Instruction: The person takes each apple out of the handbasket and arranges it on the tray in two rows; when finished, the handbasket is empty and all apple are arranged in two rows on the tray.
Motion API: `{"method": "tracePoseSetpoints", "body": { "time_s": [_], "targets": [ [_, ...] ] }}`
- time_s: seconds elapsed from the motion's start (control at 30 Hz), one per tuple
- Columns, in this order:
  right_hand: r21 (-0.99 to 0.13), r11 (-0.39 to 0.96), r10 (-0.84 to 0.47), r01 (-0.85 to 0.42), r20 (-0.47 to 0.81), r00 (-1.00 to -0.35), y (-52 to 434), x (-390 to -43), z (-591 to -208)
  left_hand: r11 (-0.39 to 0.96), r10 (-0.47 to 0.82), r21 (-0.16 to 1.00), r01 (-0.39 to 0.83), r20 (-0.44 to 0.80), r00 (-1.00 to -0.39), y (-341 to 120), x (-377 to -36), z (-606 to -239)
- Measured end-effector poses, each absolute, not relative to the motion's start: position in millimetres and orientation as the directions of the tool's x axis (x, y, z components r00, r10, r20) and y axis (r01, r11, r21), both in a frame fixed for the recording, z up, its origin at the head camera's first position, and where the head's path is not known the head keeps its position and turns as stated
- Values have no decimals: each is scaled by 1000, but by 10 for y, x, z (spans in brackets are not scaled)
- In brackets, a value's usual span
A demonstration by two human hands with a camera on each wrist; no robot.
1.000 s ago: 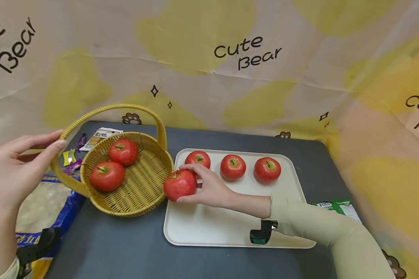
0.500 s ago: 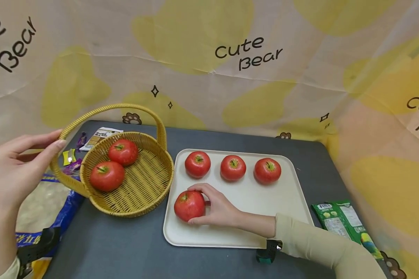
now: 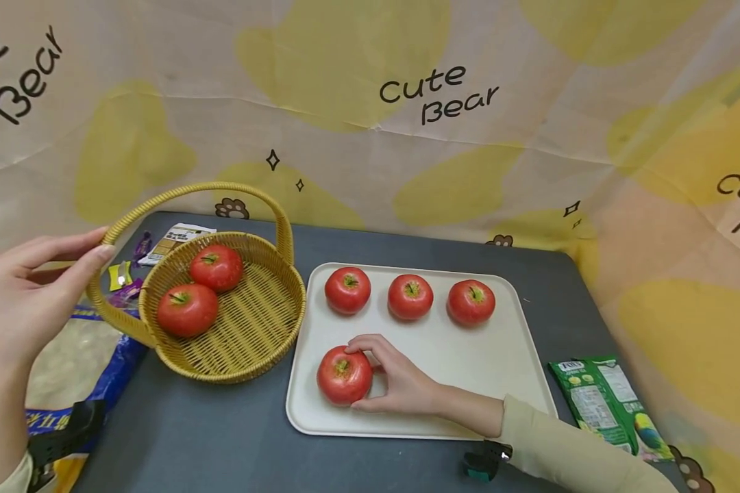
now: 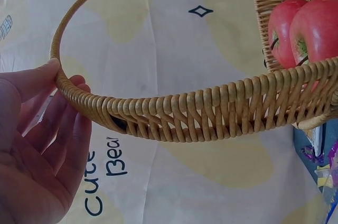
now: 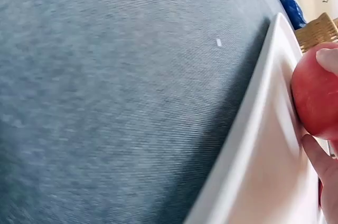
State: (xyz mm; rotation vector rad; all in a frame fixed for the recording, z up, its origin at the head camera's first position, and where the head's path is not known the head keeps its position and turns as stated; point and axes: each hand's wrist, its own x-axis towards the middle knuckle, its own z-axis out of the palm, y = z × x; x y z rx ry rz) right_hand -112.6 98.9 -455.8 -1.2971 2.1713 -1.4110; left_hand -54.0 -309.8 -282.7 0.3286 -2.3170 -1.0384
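Note:
My right hand (image 3: 376,378) grips a red apple (image 3: 340,375) that sits on the front left of the cream tray (image 3: 469,373), fingers curled over its top and side. The right wrist view shows this apple (image 5: 314,92) against the tray's rim (image 5: 259,123), with a fingertip (image 5: 323,167) below it. Three more apples (image 3: 410,296) stand in a row at the tray's back. My left hand (image 3: 95,248) lightly pinches the handle (image 3: 203,186) of the wicker basket (image 3: 284,301) between thumb and fingers; the handle (image 4: 211,110) crosses the left wrist view. Two apples (image 3: 188,309) lie in the basket.
A green snack packet (image 3: 598,400) lies right of the tray on the grey table (image 3: 210,431). A blue and white bag (image 3: 92,370), small sweet wrappers (image 3: 120,274) and a paper packet (image 3: 173,241) sit left of and behind the basket. A printed cloth hangs behind.
My right hand carried the apple from beside the basket's rim to the tray's front left and set it down. The left hand stayed on the basket handle.

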Motion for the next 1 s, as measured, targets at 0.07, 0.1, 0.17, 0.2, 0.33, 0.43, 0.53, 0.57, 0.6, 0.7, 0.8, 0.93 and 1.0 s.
{"method": "tracePoseSetpoints", "body": {
  "time_s": [0.07,0.1,0.17,0.2,0.33,0.43,0.53,0.57,0.6,0.7,0.8,0.93,1.0],
  "targets": [
    [-829,131,-788,-544,246,-565,992,-1123,-4580,665,-439,747,10,401,-804,-3110,-537,-2827],
    [-833,128,-790,-538,243,-563,989,-1121,-4588,669,-439,743,4,399,-805,-3114,-535,-2827],
    [-831,127,-788,-542,247,-564,981,-1123,-4600,675,-441,738,-4,399,-804,-3117,-536,-2830],
    [-829,127,-787,-545,250,-564,974,-1124,-4602,678,-439,735,-6,399,-805,-3118,-535,-2830],
    [-816,134,-783,-563,261,-565,948,-1129,-4615,684,-434,730,0,407,-804,-3111,-537,-2833],
    [-811,137,-782,-569,264,-565,938,-1132,-4623,688,-433,726,-1,409,-803,-3103,-536,-2831],
    [-808,137,-781,-573,267,-565,942,-1138,-4613,691,-431,723,0,412,-803,-3095,-532,-2820],
    [-810,137,-780,-570,267,-566,946,-1141,-4603,691,-430,723,3,414,-802,-3092,-531,-2815],
    [-812,139,-778,-567,265,-570,950,-1146,-4591,688,-429,726,11,419,-800,-3089,-530,-2810],
    [-818,144,-770,-558,262,-582,955,-1166,-4541,682,-426,730,31,431,-795,-3086,-527,-2805],
    [-826,152,-763,-543,251,-596,951,-1207,-4464,678,-427,734,44,442,-789,-3086,-529,-2804],
    [-847,158,-767,-507,218,-603,931,-1280,-4332,683,-422,728,57,457,-783,-3090,-528,-2799],
    [-859,160,-775,-486,195,-601,911,-1320,-4256,684,-412,725,73,467,-783,-3092,-528,-2795]
  ]
}}
